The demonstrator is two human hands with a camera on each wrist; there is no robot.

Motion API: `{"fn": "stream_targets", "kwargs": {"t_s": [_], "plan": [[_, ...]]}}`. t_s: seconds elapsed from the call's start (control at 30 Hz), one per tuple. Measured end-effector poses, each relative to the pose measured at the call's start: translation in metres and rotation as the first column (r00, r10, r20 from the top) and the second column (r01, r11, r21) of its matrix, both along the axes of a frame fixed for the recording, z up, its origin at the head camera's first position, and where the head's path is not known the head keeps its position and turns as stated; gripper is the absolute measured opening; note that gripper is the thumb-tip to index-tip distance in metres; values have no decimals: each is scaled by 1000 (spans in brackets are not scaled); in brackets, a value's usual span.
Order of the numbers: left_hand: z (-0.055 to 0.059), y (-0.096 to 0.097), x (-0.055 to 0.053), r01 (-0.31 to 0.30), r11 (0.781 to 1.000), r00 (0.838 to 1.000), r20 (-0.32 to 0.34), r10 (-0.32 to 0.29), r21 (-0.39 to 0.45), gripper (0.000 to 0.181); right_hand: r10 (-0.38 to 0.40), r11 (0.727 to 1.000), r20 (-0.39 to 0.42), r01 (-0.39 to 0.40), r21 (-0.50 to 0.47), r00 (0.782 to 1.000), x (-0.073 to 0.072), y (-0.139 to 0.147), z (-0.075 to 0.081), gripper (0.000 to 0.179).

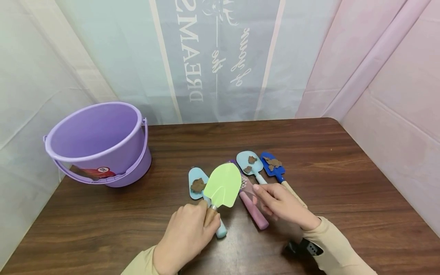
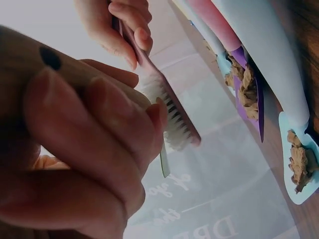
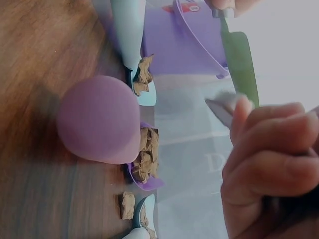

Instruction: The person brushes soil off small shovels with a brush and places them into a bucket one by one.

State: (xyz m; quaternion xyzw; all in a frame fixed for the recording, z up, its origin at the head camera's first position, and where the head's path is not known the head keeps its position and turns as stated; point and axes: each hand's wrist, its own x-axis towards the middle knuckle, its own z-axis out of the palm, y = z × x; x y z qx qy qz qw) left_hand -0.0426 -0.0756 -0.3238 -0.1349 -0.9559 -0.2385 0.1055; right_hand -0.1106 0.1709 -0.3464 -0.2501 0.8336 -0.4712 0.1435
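Note:
My left hand (image 1: 187, 233) grips the wooden handle of a light green trowel (image 1: 223, 183), its blade raised over the table. A mauve brush (image 2: 172, 102) with pale bristles is held in my right hand (image 1: 282, 204), close to the right of the green blade. Below the hands lie a light blue trowel (image 1: 195, 173) with a brown clump on it, and a purple trowel with a pink handle (image 1: 254, 212). In the right wrist view, brown pieces (image 3: 144, 157) fill the purple blade. The green blade hides part of the purple trowel in the head view.
A purple bucket (image 1: 99, 152) stands at the left, its handle hanging down in front. Behind the right hand lie another light blue trowel (image 1: 245, 156) and a dark blue trowel (image 1: 280, 177), both bearing brown bits. A printed cloth (image 1: 220, 95) hangs behind the wooden table (image 1: 343, 183).

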Motion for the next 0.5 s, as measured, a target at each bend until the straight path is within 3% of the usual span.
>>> {"fn": "stream_targets", "kwargs": {"t_s": [0.2,0.5], "plan": [[-1,0,1,9,1000,1000,2,-9,10,37,-118,993,12,118,2,993,-3,2,2,44],[-2,-1,2,7,1000,1000,-24,-7,6,38,-187,982,23,187,-7,982,-3,2,5,43]]}}
